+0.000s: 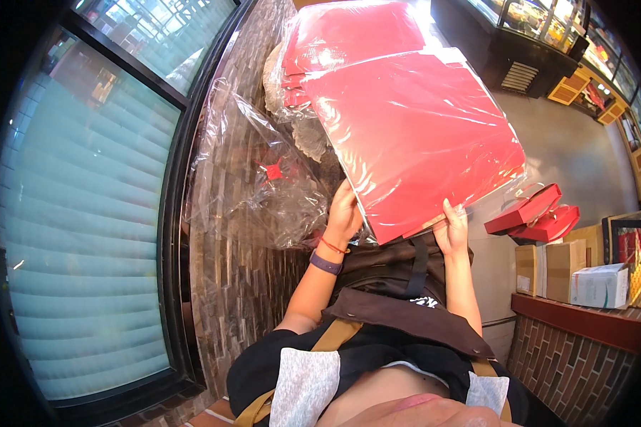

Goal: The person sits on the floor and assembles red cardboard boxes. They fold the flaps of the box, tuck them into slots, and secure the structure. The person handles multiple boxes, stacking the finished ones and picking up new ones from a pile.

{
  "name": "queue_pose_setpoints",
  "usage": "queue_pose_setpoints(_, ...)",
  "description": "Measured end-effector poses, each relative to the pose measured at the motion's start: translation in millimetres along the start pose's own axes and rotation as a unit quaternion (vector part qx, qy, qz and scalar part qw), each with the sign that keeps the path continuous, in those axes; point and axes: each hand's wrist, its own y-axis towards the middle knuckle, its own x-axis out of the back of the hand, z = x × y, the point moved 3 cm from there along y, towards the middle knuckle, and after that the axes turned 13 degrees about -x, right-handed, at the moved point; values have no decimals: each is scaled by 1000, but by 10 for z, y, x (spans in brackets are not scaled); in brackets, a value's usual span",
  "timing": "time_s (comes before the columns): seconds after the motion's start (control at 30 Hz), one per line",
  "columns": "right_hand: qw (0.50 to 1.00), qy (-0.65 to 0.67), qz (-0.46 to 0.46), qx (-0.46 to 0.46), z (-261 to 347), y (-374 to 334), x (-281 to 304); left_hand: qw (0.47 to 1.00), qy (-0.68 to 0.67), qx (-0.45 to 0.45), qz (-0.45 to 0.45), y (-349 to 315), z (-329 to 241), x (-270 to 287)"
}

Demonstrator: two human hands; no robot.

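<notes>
A large pack of flat red card sheets [420, 135], wrapped in shiny clear plastic, is held tilted in front of me. My left hand [344, 213] grips its left edge close to the near corner, with the fingers partly hidden beneath. At the near edge, my right hand [451, 228] pinches the pack, thumb on top. Behind it lies a second plastic-wrapped stack of red sheets [356, 32], partly covered by the held pack. Crumpled clear plastic film [263, 192] spreads to the left of my left hand, with a small red piece [273, 171] showing in it.
A window with pale blue blinds [92, 213] runs along the left. To the right, red boxes with handles [534, 213] sit above cardboard boxes [566, 267] and a white box [600, 286] on a brick-fronted ledge [584, 324]. A dark display case [513, 43] stands at the far right.
</notes>
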Motion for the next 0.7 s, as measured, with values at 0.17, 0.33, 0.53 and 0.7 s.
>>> queue_pose_setpoints(0.17,985,106,-135,12,137,-23,-240,999,-46,-13,-15,-328,-187,369)
queue_pose_setpoints(0.33,990,52,-127,9,53,49,8,997,-43,58,7,-377,-171,695)
queue_pose_setpoints(0.53,996,5,-88,7,48,46,50,994,-38,-35,-96,224,-275,428)
queue_pose_setpoints(0.7,997,6,-78,-11,12,59,128,993,-109,-28,-28,366,-232,723)
